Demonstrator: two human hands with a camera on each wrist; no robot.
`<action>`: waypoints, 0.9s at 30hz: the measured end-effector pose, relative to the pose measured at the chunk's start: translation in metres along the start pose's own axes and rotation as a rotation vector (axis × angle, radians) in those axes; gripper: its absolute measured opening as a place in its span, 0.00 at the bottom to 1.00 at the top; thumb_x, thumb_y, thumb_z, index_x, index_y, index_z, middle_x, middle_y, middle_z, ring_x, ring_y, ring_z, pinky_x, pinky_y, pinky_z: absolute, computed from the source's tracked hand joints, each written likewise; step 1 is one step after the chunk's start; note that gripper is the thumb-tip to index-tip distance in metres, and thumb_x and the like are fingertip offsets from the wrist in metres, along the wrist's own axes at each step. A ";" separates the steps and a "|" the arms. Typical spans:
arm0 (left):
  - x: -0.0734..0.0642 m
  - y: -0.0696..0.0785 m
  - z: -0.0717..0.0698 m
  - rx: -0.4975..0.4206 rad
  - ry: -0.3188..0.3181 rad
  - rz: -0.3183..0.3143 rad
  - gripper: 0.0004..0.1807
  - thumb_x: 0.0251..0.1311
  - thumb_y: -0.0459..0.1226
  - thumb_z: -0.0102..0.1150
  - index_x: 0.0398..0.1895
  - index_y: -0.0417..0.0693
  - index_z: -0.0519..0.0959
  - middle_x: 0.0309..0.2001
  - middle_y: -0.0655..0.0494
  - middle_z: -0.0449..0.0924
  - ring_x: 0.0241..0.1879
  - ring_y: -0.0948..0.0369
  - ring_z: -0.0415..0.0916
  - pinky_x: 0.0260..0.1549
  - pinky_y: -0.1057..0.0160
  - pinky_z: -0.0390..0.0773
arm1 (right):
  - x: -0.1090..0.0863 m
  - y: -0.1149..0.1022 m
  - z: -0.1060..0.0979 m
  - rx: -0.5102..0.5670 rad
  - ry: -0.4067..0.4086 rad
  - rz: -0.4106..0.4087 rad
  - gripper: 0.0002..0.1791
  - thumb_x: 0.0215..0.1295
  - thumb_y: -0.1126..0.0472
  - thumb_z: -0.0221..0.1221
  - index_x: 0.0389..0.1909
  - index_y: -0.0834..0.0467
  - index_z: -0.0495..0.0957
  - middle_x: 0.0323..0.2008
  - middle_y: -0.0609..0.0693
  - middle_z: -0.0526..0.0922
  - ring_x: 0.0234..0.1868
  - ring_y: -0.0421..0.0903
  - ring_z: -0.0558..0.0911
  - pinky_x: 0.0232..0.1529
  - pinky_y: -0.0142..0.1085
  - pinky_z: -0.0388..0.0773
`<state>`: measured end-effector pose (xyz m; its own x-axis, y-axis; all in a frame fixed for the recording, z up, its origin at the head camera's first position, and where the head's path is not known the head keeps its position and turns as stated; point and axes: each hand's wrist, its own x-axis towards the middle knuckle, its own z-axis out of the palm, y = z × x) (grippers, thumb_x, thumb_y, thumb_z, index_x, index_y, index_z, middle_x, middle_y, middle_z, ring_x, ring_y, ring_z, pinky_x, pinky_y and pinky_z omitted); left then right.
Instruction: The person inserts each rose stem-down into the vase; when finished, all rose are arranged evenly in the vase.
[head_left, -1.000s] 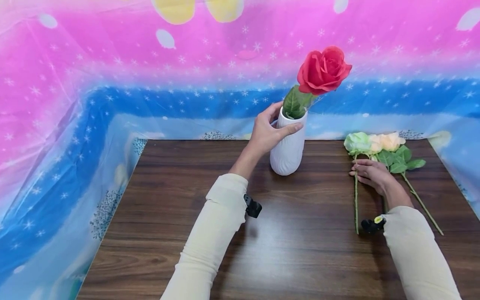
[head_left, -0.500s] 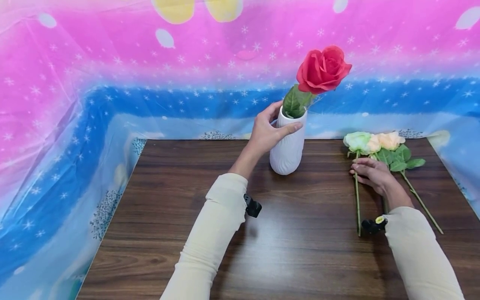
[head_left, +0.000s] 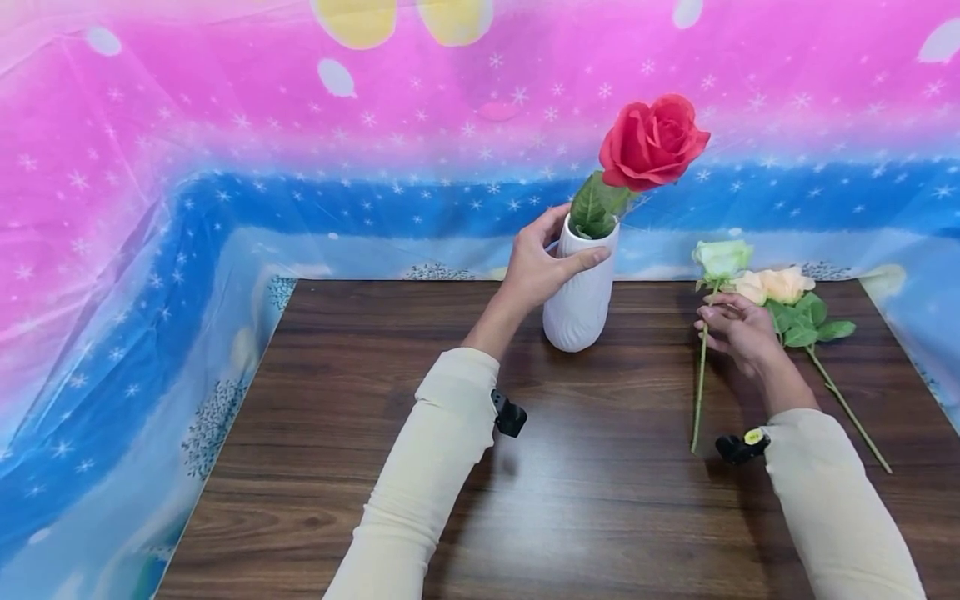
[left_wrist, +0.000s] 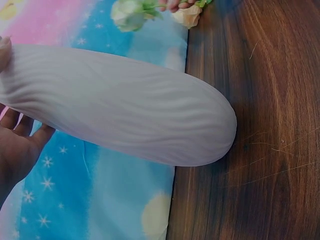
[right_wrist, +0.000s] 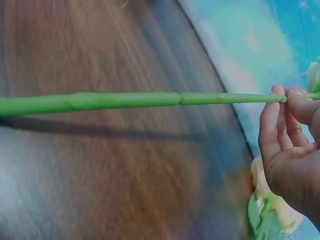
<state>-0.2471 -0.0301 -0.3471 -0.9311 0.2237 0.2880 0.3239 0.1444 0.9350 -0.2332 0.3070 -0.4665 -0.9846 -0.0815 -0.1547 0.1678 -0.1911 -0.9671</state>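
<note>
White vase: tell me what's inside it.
A red rose sits in the white vase, its bloom and green leaves showing above the opening. The vase covers everything lower, so the stem's end and anything else inside cannot be seen.

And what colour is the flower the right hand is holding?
The bloom in the right hand is pale green; the head view shows it best.

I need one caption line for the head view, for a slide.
Left hand grips the vase holding a red rose; right hand pinches a green flower by its stem.
</note>
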 end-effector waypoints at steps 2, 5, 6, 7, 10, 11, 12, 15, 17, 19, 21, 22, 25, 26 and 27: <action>0.000 0.000 0.000 0.002 0.001 -0.004 0.38 0.58 0.40 0.74 0.73 0.51 0.70 0.63 0.50 0.80 0.64 0.55 0.79 0.60 0.57 0.82 | 0.001 -0.005 0.005 0.027 -0.001 -0.037 0.10 0.71 0.67 0.59 0.43 0.48 0.81 0.34 0.39 0.89 0.33 0.34 0.88 0.33 0.27 0.86; 0.000 0.001 0.000 0.007 0.002 -0.005 0.39 0.58 0.41 0.74 0.73 0.51 0.70 0.64 0.50 0.80 0.64 0.55 0.78 0.60 0.57 0.82 | 0.001 -0.012 0.012 0.086 0.007 -0.092 0.09 0.70 0.68 0.60 0.42 0.51 0.81 0.34 0.41 0.89 0.33 0.36 0.88 0.34 0.28 0.87; 0.000 0.001 0.000 0.008 0.003 -0.005 0.39 0.58 0.41 0.74 0.73 0.51 0.70 0.64 0.50 0.80 0.64 0.55 0.78 0.60 0.57 0.82 | 0.000 -0.014 0.015 0.105 0.009 -0.107 0.08 0.69 0.68 0.61 0.42 0.52 0.81 0.34 0.42 0.89 0.33 0.37 0.88 0.34 0.29 0.87; 0.000 0.001 0.000 0.007 0.003 -0.004 0.39 0.58 0.41 0.74 0.73 0.51 0.70 0.64 0.50 0.80 0.64 0.55 0.78 0.60 0.57 0.82 | 0.000 -0.017 0.017 0.117 0.013 -0.125 0.07 0.69 0.68 0.61 0.42 0.53 0.81 0.34 0.42 0.88 0.33 0.37 0.89 0.34 0.29 0.87; -0.001 0.001 0.000 0.008 0.006 -0.002 0.39 0.58 0.41 0.74 0.73 0.51 0.70 0.64 0.50 0.79 0.64 0.55 0.78 0.60 0.56 0.82 | -0.002 -0.025 0.024 0.152 0.008 -0.174 0.07 0.68 0.68 0.63 0.44 0.57 0.80 0.33 0.44 0.88 0.33 0.38 0.89 0.33 0.29 0.87; -0.001 0.001 0.000 0.009 0.006 -0.001 0.39 0.58 0.41 0.74 0.73 0.51 0.70 0.64 0.50 0.79 0.64 0.55 0.78 0.60 0.56 0.82 | -0.003 -0.028 0.027 0.163 0.002 -0.195 0.07 0.68 0.69 0.62 0.44 0.57 0.80 0.33 0.45 0.88 0.33 0.38 0.89 0.32 0.29 0.87; -0.001 0.001 0.000 0.009 0.006 -0.002 0.39 0.58 0.41 0.74 0.73 0.51 0.70 0.64 0.50 0.79 0.65 0.55 0.78 0.60 0.56 0.82 | -0.005 -0.032 0.030 0.180 -0.006 -0.214 0.07 0.68 0.70 0.62 0.44 0.58 0.80 0.33 0.45 0.88 0.33 0.39 0.89 0.32 0.30 0.87; -0.001 0.000 0.000 0.010 0.006 0.000 0.39 0.58 0.41 0.74 0.73 0.51 0.70 0.64 0.50 0.79 0.65 0.55 0.78 0.60 0.56 0.82 | -0.007 -0.042 0.040 0.257 -0.023 -0.261 0.07 0.67 0.72 0.61 0.43 0.61 0.81 0.32 0.48 0.88 0.32 0.41 0.89 0.30 0.31 0.87; -0.001 0.000 0.000 0.011 0.004 0.001 0.39 0.58 0.41 0.74 0.73 0.51 0.70 0.64 0.50 0.79 0.65 0.55 0.78 0.60 0.56 0.82 | -0.010 -0.048 0.045 0.302 -0.023 -0.292 0.07 0.66 0.74 0.60 0.41 0.62 0.81 0.31 0.50 0.88 0.31 0.43 0.90 0.29 0.32 0.87; -0.001 0.000 0.000 0.015 0.002 0.003 0.39 0.58 0.41 0.74 0.73 0.51 0.69 0.64 0.50 0.79 0.65 0.55 0.78 0.60 0.57 0.82 | -0.011 -0.054 0.050 0.335 -0.008 -0.317 0.06 0.65 0.75 0.61 0.40 0.64 0.81 0.31 0.51 0.89 0.31 0.43 0.89 0.29 0.33 0.87; 0.000 0.000 0.000 0.017 0.001 0.000 0.39 0.58 0.41 0.74 0.73 0.51 0.70 0.64 0.50 0.79 0.65 0.55 0.78 0.61 0.57 0.82 | -0.013 -0.058 0.054 0.352 0.005 -0.348 0.06 0.65 0.76 0.61 0.39 0.64 0.82 0.30 0.51 0.89 0.30 0.44 0.89 0.28 0.33 0.87; 0.000 0.000 0.000 0.018 0.001 -0.002 0.39 0.57 0.41 0.74 0.73 0.51 0.70 0.64 0.50 0.79 0.65 0.56 0.78 0.61 0.57 0.81 | -0.014 -0.061 0.056 0.365 0.010 -0.364 0.06 0.65 0.76 0.61 0.38 0.64 0.82 0.30 0.51 0.89 0.30 0.44 0.89 0.28 0.33 0.87; 0.000 0.000 0.000 0.020 0.000 -0.004 0.39 0.58 0.41 0.74 0.73 0.51 0.70 0.64 0.50 0.79 0.65 0.56 0.78 0.61 0.58 0.81 | -0.015 -0.069 0.063 0.401 0.016 -0.414 0.06 0.65 0.77 0.59 0.36 0.65 0.82 0.30 0.52 0.88 0.31 0.45 0.89 0.28 0.34 0.87; 0.000 0.000 0.000 0.020 0.000 -0.003 0.39 0.58 0.41 0.74 0.73 0.51 0.70 0.64 0.50 0.79 0.65 0.56 0.78 0.61 0.58 0.81 | -0.016 -0.072 0.065 0.403 0.019 -0.438 0.06 0.66 0.77 0.59 0.36 0.65 0.82 0.30 0.52 0.88 0.31 0.45 0.89 0.28 0.34 0.87; -0.001 0.000 0.000 0.019 0.000 -0.002 0.39 0.58 0.41 0.74 0.73 0.51 0.70 0.65 0.51 0.79 0.65 0.56 0.78 0.62 0.58 0.81 | -0.017 -0.075 0.068 0.401 0.022 -0.463 0.06 0.66 0.77 0.59 0.36 0.65 0.81 0.31 0.53 0.87 0.31 0.45 0.89 0.29 0.33 0.87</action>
<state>-0.2467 -0.0306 -0.3470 -0.9319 0.2231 0.2861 0.3250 0.1630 0.9316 -0.2260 0.2562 -0.3781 -0.9598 0.1172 0.2549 -0.2761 -0.5558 -0.7841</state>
